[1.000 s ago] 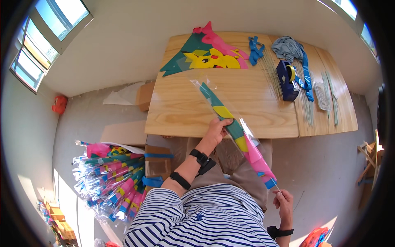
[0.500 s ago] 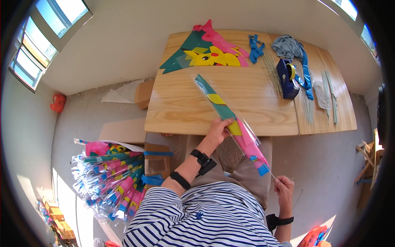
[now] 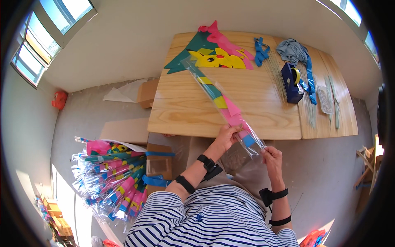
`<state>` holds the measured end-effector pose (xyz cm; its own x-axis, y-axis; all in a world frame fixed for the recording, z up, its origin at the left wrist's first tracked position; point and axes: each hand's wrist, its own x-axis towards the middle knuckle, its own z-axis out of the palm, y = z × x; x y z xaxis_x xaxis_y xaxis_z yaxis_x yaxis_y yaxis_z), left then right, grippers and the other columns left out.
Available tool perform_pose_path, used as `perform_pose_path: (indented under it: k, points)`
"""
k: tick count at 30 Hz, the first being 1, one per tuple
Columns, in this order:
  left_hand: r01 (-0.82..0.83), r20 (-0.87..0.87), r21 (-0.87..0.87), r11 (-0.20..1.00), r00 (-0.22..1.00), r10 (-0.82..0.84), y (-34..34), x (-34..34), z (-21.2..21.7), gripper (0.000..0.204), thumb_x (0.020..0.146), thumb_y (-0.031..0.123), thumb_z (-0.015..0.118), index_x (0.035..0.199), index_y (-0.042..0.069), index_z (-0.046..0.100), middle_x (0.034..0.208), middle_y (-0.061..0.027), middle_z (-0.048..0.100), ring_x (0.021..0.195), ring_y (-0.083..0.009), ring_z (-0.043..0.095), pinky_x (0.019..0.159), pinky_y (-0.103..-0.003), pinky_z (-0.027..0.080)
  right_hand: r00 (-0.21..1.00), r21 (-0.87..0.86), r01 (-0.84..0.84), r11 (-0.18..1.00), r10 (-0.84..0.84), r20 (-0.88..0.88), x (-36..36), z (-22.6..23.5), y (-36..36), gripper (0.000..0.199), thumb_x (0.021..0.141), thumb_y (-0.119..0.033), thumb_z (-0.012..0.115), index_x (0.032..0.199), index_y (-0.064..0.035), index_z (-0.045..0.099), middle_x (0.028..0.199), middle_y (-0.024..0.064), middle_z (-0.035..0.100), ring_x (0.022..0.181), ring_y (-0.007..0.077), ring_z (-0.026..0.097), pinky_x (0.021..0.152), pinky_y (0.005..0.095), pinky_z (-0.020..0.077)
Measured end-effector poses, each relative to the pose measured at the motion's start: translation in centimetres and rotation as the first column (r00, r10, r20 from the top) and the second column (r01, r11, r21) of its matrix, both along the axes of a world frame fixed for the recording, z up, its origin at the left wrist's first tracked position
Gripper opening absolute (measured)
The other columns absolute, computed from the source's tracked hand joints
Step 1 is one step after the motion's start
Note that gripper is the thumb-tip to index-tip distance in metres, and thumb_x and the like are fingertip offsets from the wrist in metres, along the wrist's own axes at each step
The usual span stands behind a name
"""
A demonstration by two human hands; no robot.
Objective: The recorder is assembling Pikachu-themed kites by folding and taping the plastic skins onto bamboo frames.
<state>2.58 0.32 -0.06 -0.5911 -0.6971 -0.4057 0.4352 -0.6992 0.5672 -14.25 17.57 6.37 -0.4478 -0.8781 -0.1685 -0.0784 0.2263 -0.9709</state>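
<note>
Rolled cloth (image 3: 212,91) in clear sleeve (image 3: 252,151), slanting over table (image 3: 267,119); pinched near its lower end by left hand (image 3: 226,138), sleeve's tip by right hand (image 3: 273,159). Apparently mid-bagging; probably needed next: steady grips.

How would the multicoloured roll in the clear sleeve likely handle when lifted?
The multicoloured roll is probably fairly stiff lengthwise, reaching nearly straight beyond the left hand. It seems light, held near one end. The glossy clear sleeve may be slippery.

Can read no lettering, numbers or signs; can make out only a small dark blue emblem (image 3: 199,217) on the navy-and-white striped fabric shirt (image 3: 222,231).
</note>
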Motion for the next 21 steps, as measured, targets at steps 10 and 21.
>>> perform_pose_path:
  k: [10, 21]
  points:
    - [-0.023, -0.045, -0.014, 1.0, 0.999, 0.022, -1.2, 0.9, -0.2, 0.022, 0.095, 0.012, 0.074, 0.114, 0.005, 0.065, 0.103, -0.005, 0.073, 0.097, -0.0205, 0.074, 0.086, -0.037, 0.063, 0.989, 0.042, 0.035, 0.998, -0.041, 0.141, 0.2, -1.5, 0.4, 0.009, 0.095, -0.003, 0.064, 0.094, 0.0009, 0.073, 0.065, 0.0022, 0.063, 0.052, 0.0068, 0.054, 0.047, 0.0214, 0.0426]
    - [-0.016, 0.004, -0.106, 0.994, 1.0, 0.017, -5.7, 1.8, -1.4, 0.021, 0.098, 0.016, 0.07, 0.115, 0.005, 0.064, 0.108, -0.007, 0.073, 0.096, -0.0208, 0.074, 0.087, -0.039, 0.063, 0.999, 0.077, 0.052, 0.996, -0.052, 0.0, 2.1, -3.1, -5.3, 0.015, 0.094, -0.015, 0.068, 0.085, -0.0032, 0.072, 0.057, -0.0003, 0.059, 0.046, 0.0052, 0.047, 0.044, 0.022, 0.0347]
